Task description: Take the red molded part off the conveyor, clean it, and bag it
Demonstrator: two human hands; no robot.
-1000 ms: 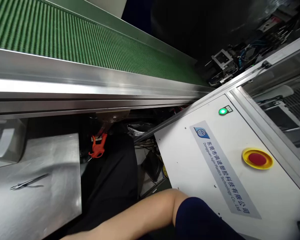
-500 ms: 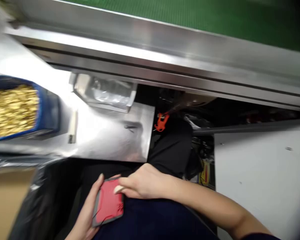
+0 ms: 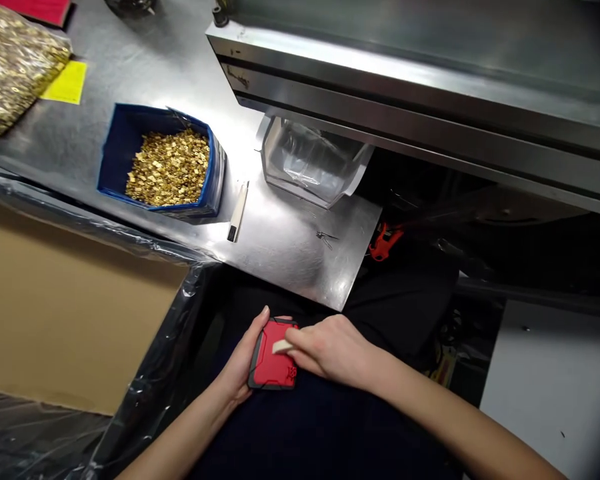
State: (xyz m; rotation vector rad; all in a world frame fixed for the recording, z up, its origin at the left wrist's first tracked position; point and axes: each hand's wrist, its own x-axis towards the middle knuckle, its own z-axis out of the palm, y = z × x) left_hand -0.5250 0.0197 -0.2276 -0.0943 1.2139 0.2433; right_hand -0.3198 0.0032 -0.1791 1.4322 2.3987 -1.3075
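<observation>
- My left hand (image 3: 245, 367) grasps a flat, rectangular red case with a dark grey border (image 3: 275, 368) along its left side, thumb near the top corner.
- My right hand (image 3: 333, 348) is closed, pinching a short, pale, flat-ended piece (image 3: 282, 347) over the case's red face; I cannot tell whether it presses down.
- The case is above my lap, in front of my dark clothing (image 3: 330, 433), just off the near edge of the worktop.
- The worktop is a shiny, lightly scuffed silver metal table (image 3: 285, 240), bright with reflected light.
- On it, to the left, a deep blue plastic bin (image 3: 117, 150) holds a heap of small gold-coloured metal pieces (image 3: 173, 170).
- Just right of the bin lies a slim white stick with a black end (image 3: 238, 212).
- Further right are a pale grey bin lined with clear plastic (image 3: 300, 193) and a small, thin metal tool (image 3: 326, 237).
- At far left, a clear bag of gold-coloured pieces (image 3: 17, 77) overlaps a yellow paper slip (image 3: 69, 81).
- A long silver metal rail (image 3: 405, 100) crosses the upper right.
- Below the rail, an orange plastic object (image 3: 386, 241) sits in shadow beside the table corner.
- Left of my lap is an open brown cardboard box (image 3: 70, 300) edged with dark plastic film (image 3: 160, 360); a white panel (image 3: 555, 373) stands at right.
</observation>
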